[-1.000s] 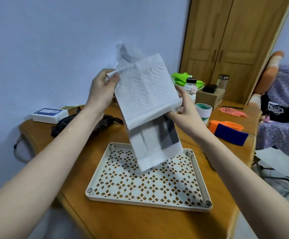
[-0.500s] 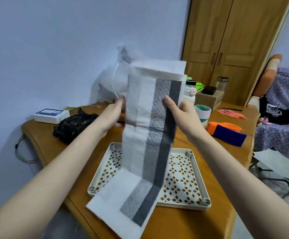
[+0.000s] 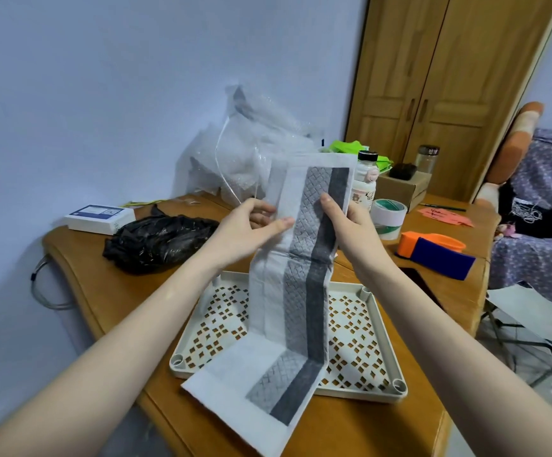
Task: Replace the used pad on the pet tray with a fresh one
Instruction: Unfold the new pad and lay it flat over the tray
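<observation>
A fresh pad (image 3: 296,291), white with a grey and a dark grey stripe, hangs as a long narrow strip, still folded lengthwise. My left hand (image 3: 251,227) pinches its left edge and my right hand (image 3: 347,222) grips its right edge, both near the upper part. The pad's lower end lies bent across the front of the cream pet tray (image 3: 383,341) and past its near rim onto the wooden table (image 3: 367,430). The tray's grid with diamond holes is bare, with no pad under it that I can see.
A crumpled black plastic bag (image 3: 159,240) lies left of the tray. Behind the pad stand a clear plastic bag (image 3: 254,156), a white box (image 3: 98,218), a bottle (image 3: 363,183), tape rolls (image 3: 388,216) and an orange-and-blue item (image 3: 432,249). A folding stool (image 3: 531,328) stands right of the table.
The pad has dropped open from a folded bundle into a long hanging strip, and its lower end now rests on the tray and table. Both hands have come lower and closer together.
</observation>
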A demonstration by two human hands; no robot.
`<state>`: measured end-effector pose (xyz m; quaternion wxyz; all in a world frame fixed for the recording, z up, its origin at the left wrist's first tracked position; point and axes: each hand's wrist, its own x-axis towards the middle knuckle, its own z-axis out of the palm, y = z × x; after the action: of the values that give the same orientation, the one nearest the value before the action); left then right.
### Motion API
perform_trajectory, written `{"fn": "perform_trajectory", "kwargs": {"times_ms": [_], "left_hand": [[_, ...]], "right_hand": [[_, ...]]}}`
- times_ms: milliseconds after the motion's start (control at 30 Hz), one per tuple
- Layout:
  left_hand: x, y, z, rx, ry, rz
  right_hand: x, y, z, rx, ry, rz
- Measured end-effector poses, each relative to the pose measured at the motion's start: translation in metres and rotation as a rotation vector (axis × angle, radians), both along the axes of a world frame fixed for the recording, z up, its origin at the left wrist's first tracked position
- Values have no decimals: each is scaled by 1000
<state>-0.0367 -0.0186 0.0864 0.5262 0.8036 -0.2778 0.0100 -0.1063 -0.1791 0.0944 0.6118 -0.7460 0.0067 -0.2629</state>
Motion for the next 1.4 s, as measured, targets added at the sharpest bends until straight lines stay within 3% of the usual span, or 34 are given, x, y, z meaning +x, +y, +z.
{"fn": "perform_trajectory", "kwargs": {"times_ms": [133,267,433,567,800,1100,1400], "left_hand": [[-9,-8,3,9,45,-95],[-13,-6,9,-160,93,-111],[-7,-5,11,-285,180,43],[-9,-4,12,-398,312,21],[0,0,10,-561,341,57],[30,28,12,-423,-10,324],[47,53,21,-504,175,291]], "right_hand": [[-3,3,5,60,100,71],[-3,0,4,143,167,225],[0,-3,-3,-45,233,304],[0,1,-11,-32,208,342],[1,0,-11,47,107,197],[1,-26,-2,61,68,-70],[-7,-41,5,53,-10,-196]]}}
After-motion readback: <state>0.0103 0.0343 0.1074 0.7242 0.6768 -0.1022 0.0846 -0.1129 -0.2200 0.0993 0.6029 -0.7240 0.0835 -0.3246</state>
